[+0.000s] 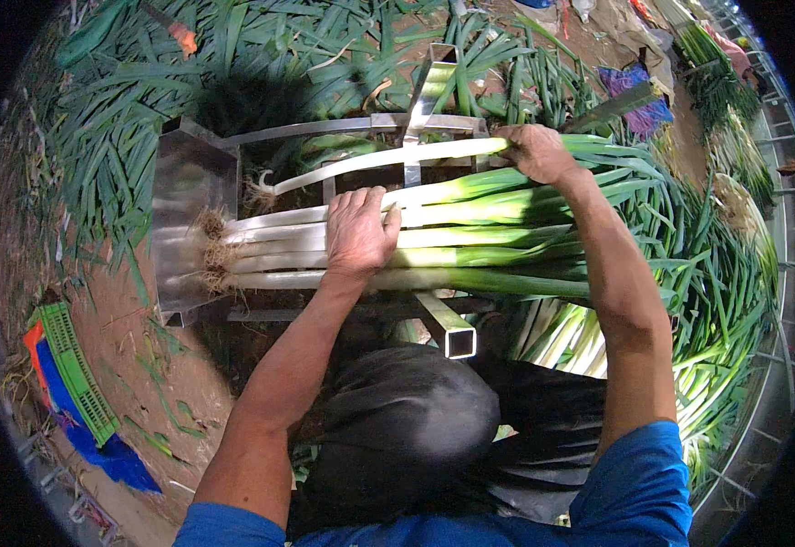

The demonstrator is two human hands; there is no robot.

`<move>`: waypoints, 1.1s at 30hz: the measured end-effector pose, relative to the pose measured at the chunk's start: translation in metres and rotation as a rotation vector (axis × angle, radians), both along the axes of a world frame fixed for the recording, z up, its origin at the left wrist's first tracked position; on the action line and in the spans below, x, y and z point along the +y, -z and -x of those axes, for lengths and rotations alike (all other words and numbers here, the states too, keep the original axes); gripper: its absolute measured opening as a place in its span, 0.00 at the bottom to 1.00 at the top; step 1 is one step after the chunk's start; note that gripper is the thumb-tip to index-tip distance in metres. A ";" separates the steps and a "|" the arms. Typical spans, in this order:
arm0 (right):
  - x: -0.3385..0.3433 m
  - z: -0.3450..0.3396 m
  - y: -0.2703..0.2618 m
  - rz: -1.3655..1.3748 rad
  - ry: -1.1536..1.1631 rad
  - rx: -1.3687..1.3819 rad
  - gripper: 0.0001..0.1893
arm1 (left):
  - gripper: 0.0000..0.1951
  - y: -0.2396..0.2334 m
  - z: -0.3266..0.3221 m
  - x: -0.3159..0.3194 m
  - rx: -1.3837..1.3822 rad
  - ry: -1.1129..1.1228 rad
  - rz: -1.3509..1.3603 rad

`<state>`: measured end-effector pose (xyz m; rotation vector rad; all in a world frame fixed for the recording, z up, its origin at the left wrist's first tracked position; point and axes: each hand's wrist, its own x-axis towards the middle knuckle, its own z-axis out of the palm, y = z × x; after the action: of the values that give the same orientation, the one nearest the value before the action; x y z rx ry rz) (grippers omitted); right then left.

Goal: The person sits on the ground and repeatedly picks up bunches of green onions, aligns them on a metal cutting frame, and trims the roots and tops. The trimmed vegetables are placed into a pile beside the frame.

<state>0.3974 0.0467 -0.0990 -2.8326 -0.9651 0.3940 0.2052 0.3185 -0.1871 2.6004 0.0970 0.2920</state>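
Observation:
Several large green onions lie side by side across a metal rack (425,102), their white shafts (281,256) to the left and green leaves to the right. Their hairy roots (214,253) meet an upright metal end plate (194,171). My left hand (360,229) lies across the row, fingers curled over the far stalks. Beyond the row, my right hand (538,154) grips a single green onion (384,159) where white turns to green. This stalk slants leftward, its root end apart from the row and short of the plate.
Cut green leaves (267,41) cover the ground beyond the rack. More green onions (568,338) are heaped at the right. Near my knee (425,403) juts a square metal tube end (460,342). A green plastic strip (79,372) and blue sheet (114,458) lie at left.

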 end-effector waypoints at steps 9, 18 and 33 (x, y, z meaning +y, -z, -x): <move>0.025 0.031 -0.031 -0.258 0.037 0.135 0.19 | 0.18 0.003 0.003 0.007 0.004 0.033 0.058; 0.065 0.052 0.021 -0.013 -0.124 0.016 0.20 | 0.16 0.003 0.007 0.002 -0.244 -0.007 0.102; 0.055 0.092 0.032 -0.056 -0.116 -0.125 0.20 | 0.22 -0.001 -0.007 0.000 -0.006 0.018 -0.199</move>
<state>0.3051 0.1021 -0.1305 -2.7873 -1.1490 0.1997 0.2122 0.3183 -0.1861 2.7957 0.0447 0.3181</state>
